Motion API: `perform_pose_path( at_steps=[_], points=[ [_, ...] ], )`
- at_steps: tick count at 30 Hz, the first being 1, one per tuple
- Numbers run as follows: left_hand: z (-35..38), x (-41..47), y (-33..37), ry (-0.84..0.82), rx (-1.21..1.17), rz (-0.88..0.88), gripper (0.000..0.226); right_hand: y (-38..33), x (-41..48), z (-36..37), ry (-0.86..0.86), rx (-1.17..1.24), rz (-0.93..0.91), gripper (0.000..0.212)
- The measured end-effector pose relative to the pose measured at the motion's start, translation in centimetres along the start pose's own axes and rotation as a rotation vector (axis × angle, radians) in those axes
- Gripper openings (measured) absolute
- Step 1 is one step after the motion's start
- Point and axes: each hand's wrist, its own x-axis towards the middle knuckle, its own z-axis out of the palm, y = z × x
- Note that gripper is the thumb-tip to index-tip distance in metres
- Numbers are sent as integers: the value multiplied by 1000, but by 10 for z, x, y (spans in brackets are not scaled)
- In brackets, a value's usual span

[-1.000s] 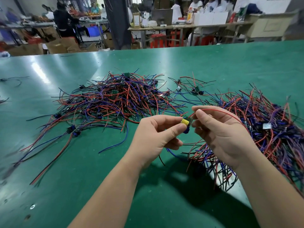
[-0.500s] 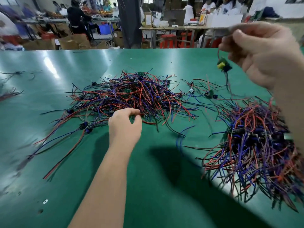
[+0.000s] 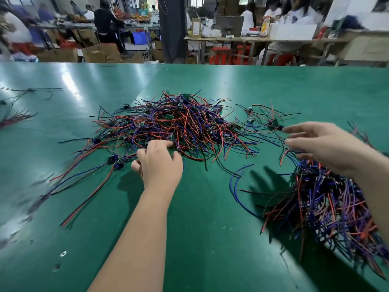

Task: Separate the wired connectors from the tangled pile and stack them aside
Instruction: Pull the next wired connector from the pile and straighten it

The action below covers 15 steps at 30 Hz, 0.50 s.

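Green matting covers the bench, and a tangled pile of red, blue and black wired connectors is spread across the middle of the frame. A second heap of wired connectors is laid at the lower right. The left hand is set at the near edge of the tangled pile, its fingers curled among the wires; whether one is grasped cannot be told. The right hand is held over the second heap's upper edge, fingers released and spread.
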Motion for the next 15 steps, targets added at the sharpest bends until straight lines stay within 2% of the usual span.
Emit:
perform_pose_path(
  at_steps=[3, 8, 10, 12, 15],
  points=[
    [-7, -3, 8, 166, -210, 46, 33, 10, -15, 6, 12, 86, -17, 19],
    [-22, -16, 23, 363, -568, 267, 57, 9, -40, 27, -23, 453, -67, 16],
    [-25, -21, 27, 403, -591, 356, 60, 7, -49, 40, -76, 605, -96, 17],
    [-26, -24, 30, 428, -518, 469, 57, 5, -56, 53, -156, 733, -104, 17],
    [-21, -32, 37, 345, -368, 656, 44, 3, -61, 70, -262, 837, -88, 36]
  ],
)
